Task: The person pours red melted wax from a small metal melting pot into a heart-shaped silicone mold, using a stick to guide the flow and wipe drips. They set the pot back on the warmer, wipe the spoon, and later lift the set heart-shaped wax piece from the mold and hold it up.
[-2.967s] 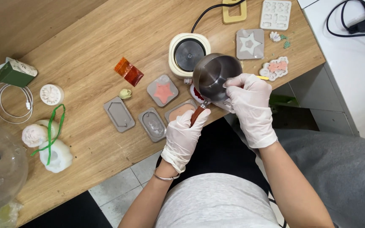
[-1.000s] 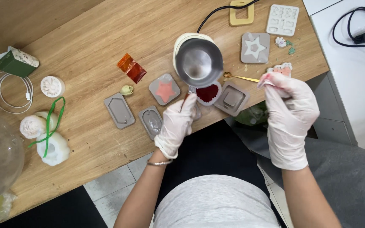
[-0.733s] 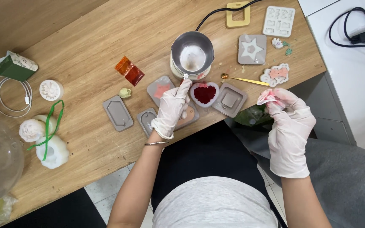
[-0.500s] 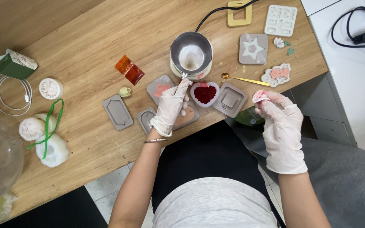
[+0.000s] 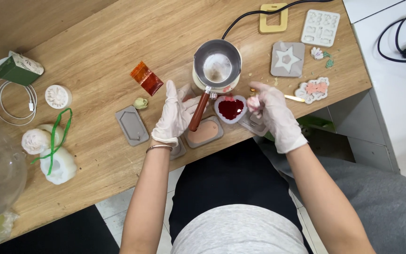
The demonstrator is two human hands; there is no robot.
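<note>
1. A small metal pot (image 5: 217, 67) with a reddish-brown handle (image 5: 199, 112) is seen just above the centre of the frame, set on a pale round heater base; a moment ago it was held tilted over the moulds, and it is now put down.
2. The left hand (image 5: 175, 116), gloved in white, is held just left of the handle with its fingers spread and nothing gripped; the handle has evidently been let go.
3. The right hand (image 5: 273, 113), also gloved, is closed on a small pinkish wad (image 5: 253, 102), brought in beside a heart-shaped mould (image 5: 230, 108) filled with dark red.
4. From this, the pour into the heart is judged finished.
5. A tan-filled rectangular mould (image 5: 205, 132) lies just below the handle, and a grey empty mould (image 5: 131, 125) lies left of the left hand.
6. Another mould under the right hand is mostly hidden, and the wad's material cannot be made out.
</note>
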